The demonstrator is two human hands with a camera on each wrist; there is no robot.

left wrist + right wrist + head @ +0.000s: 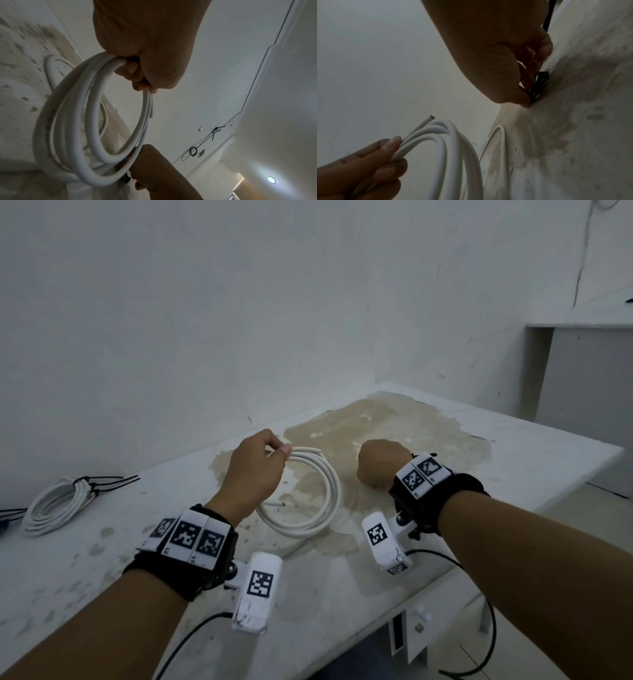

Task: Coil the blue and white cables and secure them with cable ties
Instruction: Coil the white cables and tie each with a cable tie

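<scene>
A white cable coil (327, 498) (96, 135) (453, 148) stands tilted on the table, its lower loops on the surface. My left hand (255, 470) (147, 65) (368, 159) grips the coil's top, fingers curled round several loops. A cut cable end (431, 117) sticks out past the fingers. To the right of the coil, my right hand (380, 463) (513, 67) (154, 169) is curled low at the table and pinches black cable ties (538, 85).
A second white coil (56, 508), bound with black cable ties (102, 482), lies at the table's left. The worn white table (513, 467) meets a wall behind; its right and front edges drop off. Black wrist-camera cords (479, 638) hang off the front.
</scene>
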